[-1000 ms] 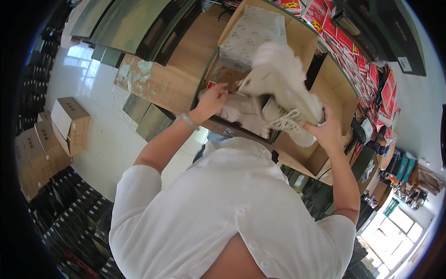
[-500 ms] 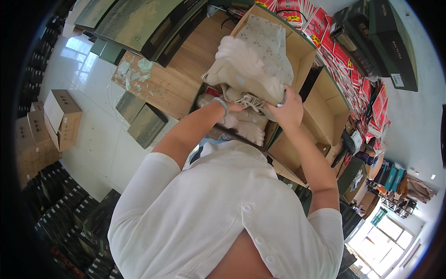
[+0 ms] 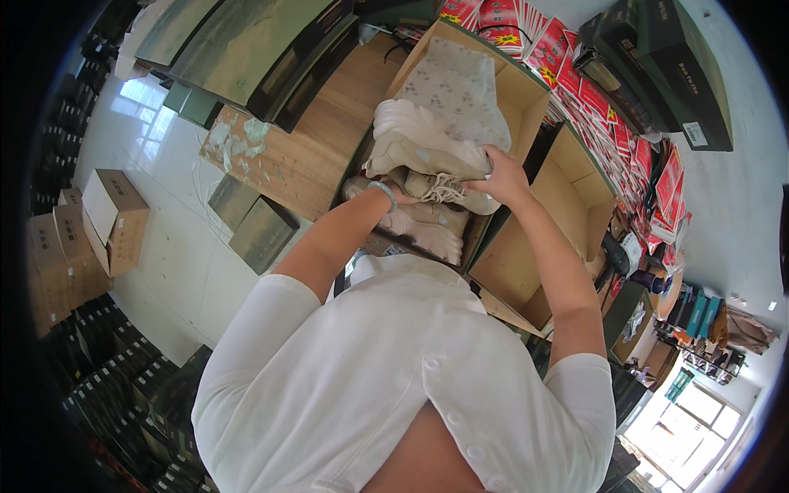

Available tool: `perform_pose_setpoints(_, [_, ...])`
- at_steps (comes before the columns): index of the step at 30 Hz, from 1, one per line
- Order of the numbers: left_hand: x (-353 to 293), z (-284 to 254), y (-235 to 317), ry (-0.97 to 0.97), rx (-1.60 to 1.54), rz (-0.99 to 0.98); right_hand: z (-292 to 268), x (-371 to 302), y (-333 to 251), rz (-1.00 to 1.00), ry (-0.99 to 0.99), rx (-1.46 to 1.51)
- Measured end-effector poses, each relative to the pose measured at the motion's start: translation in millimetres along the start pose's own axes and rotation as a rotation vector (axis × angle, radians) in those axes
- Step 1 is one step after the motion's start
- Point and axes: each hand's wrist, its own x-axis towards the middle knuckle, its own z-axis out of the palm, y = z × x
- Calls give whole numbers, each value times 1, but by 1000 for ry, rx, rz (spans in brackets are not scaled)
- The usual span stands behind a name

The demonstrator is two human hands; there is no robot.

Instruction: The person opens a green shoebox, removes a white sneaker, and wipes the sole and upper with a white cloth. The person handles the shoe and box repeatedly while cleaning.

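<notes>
A beige lace-up sneaker (image 3: 411, 146) with a thick, chunky pale sole lies on its side over an open shoe box (image 3: 534, 92). My right hand (image 3: 505, 177) grips its toe end, thumb over the near side and fingers behind the sole. At the opening and laces, my left hand (image 3: 399, 195), with a bracelet at the wrist, holds the other end; its fingers are partly hidden. A second beige sneaker (image 3: 431, 234) sits below in the box, nearer to me. Patterned white tissue paper (image 3: 464, 82) spreads out from the far side of the box.
An empty-looking brown box part (image 3: 571, 193) stands at right. Red printed packets (image 3: 592, 103) pile up behind it. Dark green shoe boxes (image 3: 246, 49) lie on the wooden tabletop (image 3: 341, 107) at left. Cardboard cartons (image 3: 119, 218) and stacked dark boxes (image 3: 123, 370) fill the floor's left side.
Both hands still hold the upper sneaker. It has come lower and nearer to me, closer to the second sneaker, and more of the tissue paper shows behind it.
</notes>
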Motion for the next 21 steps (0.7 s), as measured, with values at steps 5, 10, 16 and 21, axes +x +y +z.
perform_pose_setpoints(5, [-12, 0, 4, 100, 222, 21, 6, 16, 9, 65, -139, 59])
perform_pose_setpoints(10, [-18, 4, 9, 221, 226, -53, 4, 23, 4, 56, -179, -55])
perform_pose_setpoints(16, [-53, -24, 54, -64, 257, -418, 28, 2, -16, 50, 78, -234])
perform_pose_setpoints(21, [-85, 5, 26, 152, 130, -265, 44, 3, -17, 58, 102, -286])
